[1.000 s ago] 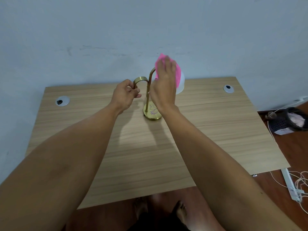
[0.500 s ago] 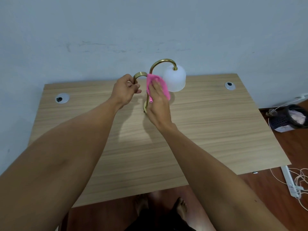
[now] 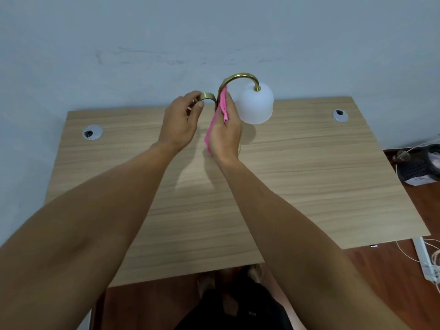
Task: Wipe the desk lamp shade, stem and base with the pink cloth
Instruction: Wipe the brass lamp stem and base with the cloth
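The right hand [image 3: 223, 136] has turned edge-on since half a second ago, so the pink cloth [image 3: 215, 122] now shows only as a strip against the brass stem [image 3: 220, 91]. On the wooden desk [image 3: 309, 177], the left hand [image 3: 178, 125] pinches the lamp's small curved handle [image 3: 207, 96]; just beside it the right hand closes around cloth and stem, with the white shade [image 3: 256, 106] hanging at its right

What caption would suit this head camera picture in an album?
Right hand wraps pink cloth around brass lamp stem; left hand steadies the smaller brass arm.
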Motion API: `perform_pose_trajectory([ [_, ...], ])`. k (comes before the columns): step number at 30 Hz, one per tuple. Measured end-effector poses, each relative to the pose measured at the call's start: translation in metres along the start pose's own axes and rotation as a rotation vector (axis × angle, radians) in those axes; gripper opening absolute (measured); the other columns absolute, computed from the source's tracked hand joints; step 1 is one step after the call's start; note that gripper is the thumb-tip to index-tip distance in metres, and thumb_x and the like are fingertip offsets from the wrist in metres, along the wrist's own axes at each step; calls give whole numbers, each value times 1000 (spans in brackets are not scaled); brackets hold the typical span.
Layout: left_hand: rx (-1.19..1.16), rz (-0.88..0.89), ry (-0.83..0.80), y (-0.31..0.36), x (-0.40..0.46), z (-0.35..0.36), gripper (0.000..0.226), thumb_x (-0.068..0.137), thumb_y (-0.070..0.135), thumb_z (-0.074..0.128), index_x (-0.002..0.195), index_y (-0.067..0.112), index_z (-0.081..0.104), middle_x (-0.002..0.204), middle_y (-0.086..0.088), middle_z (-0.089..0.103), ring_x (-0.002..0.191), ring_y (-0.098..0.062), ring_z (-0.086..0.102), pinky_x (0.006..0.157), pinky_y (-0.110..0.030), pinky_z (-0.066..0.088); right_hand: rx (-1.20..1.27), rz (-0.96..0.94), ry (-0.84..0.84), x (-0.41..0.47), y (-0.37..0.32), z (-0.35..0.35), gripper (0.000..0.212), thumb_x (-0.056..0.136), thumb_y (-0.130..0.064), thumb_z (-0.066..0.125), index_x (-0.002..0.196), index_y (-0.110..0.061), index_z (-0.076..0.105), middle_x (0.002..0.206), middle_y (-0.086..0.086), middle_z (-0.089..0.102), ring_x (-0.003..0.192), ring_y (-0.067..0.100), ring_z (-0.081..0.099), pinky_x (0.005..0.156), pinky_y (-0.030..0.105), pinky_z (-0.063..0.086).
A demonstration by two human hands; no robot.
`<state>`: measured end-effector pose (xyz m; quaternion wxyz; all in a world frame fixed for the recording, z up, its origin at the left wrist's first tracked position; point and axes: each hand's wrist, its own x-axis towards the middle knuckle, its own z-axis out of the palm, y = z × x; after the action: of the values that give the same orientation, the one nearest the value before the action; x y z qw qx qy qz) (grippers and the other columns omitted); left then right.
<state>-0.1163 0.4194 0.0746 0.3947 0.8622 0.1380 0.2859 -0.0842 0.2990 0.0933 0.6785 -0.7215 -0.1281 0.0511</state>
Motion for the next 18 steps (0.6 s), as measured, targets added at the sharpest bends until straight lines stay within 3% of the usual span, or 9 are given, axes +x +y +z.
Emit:
perform_pose_trajectory([
  [2, 99, 67, 2, 0, 0, 2, 21, 109, 26, 46, 111, 16, 64, 74, -5, 61, 74, -24, 58, 72, -44, 50, -29, -22, -36, 4, 10, 5, 50, 106, -10, 38, 151, -31, 47, 145, -9, 60, 127, 5, 56, 115, 33, 45],
  [4, 140, 63, 29, -2, 0, 7, 21, 109, 25, 44, 109, 14, 62, 73, -7, 60, 73, -24, 55, 71, -47, 49, -79, 64, -67, 6, 39, 1, 45, 106, -12, 39, 142, -31, 57, 119, -8, 70, 101, 5, 60, 99, 35, 52],
  [6, 124, 16, 84, -7, -3, 15, 22, 109, 28, 47, 121, 19, 63, 84, -6, 63, 78, -21, 58, 75, -42, 53, -98, 179, -93, 4, 69, -10, 36, 104, -18, 43, 129, -26, 68, 98, 4, 69, 85, 13, 62, 84, 43, 58],
  [8, 47, -132, 179, -12, -13, 27, 41, 105, 33, 55, 145, 26, 49, 107, -5, 61, 79, -12, 58, 76, -24, 54, -72, 277, -28, -1, 76, -24, 29, 102, -17, 44, 100, -23, 72, 83, 2, 63, 76, 14, 60, 71, 37, 53],
  [9, 11, -227, 226, -15, -21, 33, 51, 102, 33, 58, 150, 22, 43, 111, -5, 59, 75, -9, 56, 73, -22, 53, -64, 326, 36, -2, 77, -30, 28, 100, -12, 43, 91, -21, 68, 80, -2, 60, 75, 13, 57, 68, 33, 48],
  [11, -11, -369, 264, -21, -36, 46, 48, 95, 27, 60, 140, 13, 50, 104, -8, 60, 70, -15, 59, 70, -36, 57, -43, 427, 179, -1, 87, -51, 28, 98, -8, 40, 98, -17, 67, 86, -3, 61, 80, 13, 56, 65, 26, 44],
  [14, 51, -522, 163, -31, -54, 67, 32, 88, 15, 60, 118, 10, 66, 88, -4, 62, 82, -27, 64, 80, -48, 57, 22, 591, 307, 10, 108, -84, 33, 99, -7, 40, 112, -10, 70, 106, 10, 71, 97, 27, 68, 76, 34, 54],
  [16, 66, -603, 126, -36, -59, 80, 33, 88, 12, 60, 119, 7, 69, 96, -4, 67, 95, -27, 66, 90, -44, 55, 114, 700, 294, 24, 121, -100, 27, 97, -7, 47, 99, -8, 74, 95, 15, 74, 94, 34, 71, 74, 39, 56],
  [18, 78, -665, 131, -40, -60, 92, 36, 92, 15, 58, 126, 6, 67, 111, -10, 71, 107, -29, 65, 97, -39, 52, 181, 753, 276, 42, 130, -114, 23, 90, -3, 54, 82, -10, 75, 77, 9, 72, 83, 31, 70, 71, 37, 54],
])
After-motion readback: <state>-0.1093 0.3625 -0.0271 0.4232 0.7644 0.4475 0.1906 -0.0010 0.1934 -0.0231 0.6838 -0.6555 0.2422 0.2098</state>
